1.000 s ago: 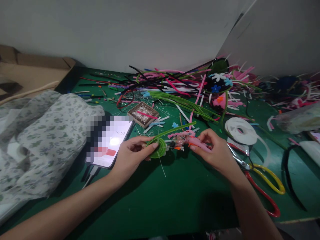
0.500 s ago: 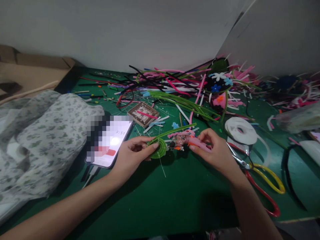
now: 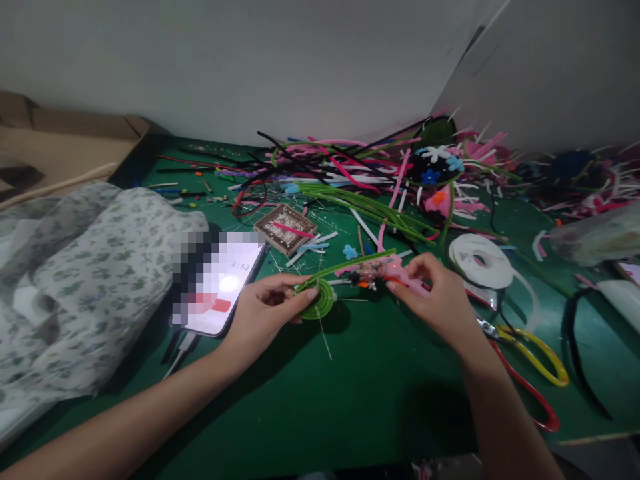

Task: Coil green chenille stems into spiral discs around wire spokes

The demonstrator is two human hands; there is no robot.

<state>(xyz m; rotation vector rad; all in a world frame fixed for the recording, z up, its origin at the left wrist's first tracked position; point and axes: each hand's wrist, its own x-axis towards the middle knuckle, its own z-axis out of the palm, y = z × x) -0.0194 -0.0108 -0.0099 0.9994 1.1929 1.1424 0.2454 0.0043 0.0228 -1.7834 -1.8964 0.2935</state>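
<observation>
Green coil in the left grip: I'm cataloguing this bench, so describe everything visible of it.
The green coil is a flat, round spiral of several rings, apparently fuzzy pipe cleaner. A green tail runs up and rightward from its top. Thin, pale, wire-like strands show below and to its right. The left grip pinches its left side, thumb over its face, hiding part. It appears held above the table, facing the camera.

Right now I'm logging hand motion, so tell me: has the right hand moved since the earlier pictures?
Yes, slightly rightward: the right hand is now closer to the white roll.
</observation>
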